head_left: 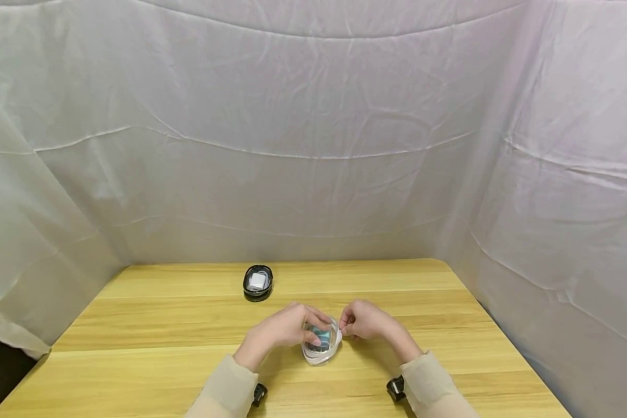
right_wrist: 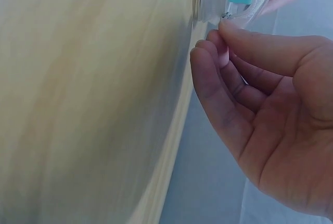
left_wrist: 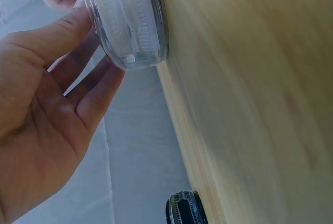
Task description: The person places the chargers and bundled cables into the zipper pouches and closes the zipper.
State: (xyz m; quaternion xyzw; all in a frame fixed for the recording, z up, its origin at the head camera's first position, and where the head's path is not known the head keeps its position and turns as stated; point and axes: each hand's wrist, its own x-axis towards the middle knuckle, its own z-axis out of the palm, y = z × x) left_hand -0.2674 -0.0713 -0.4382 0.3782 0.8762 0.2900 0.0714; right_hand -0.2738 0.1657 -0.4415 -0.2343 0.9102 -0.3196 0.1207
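A clear round zip case [head_left: 320, 359] with white trim lies on the wooden table, something teal [head_left: 322, 335] showing through its lid. My left hand [head_left: 291, 328] holds the case from the left, its thumb and fingers over the top and far side. At the case's right edge, my right hand [head_left: 367, 320] pinches the zipper pull [right_wrist: 225, 16] between thumb and index finger. In the left wrist view the zipper teeth run along the case's side wall [left_wrist: 127, 21]. The pull itself is mostly hidden by the fingertips.
Farther back and to the left stands a similar black-trimmed zip case [head_left: 258, 283] with a white item inside. The wooden table [head_left: 162, 371] ends at a pale hanging cloth [head_left: 303, 145] behind and on both sides.
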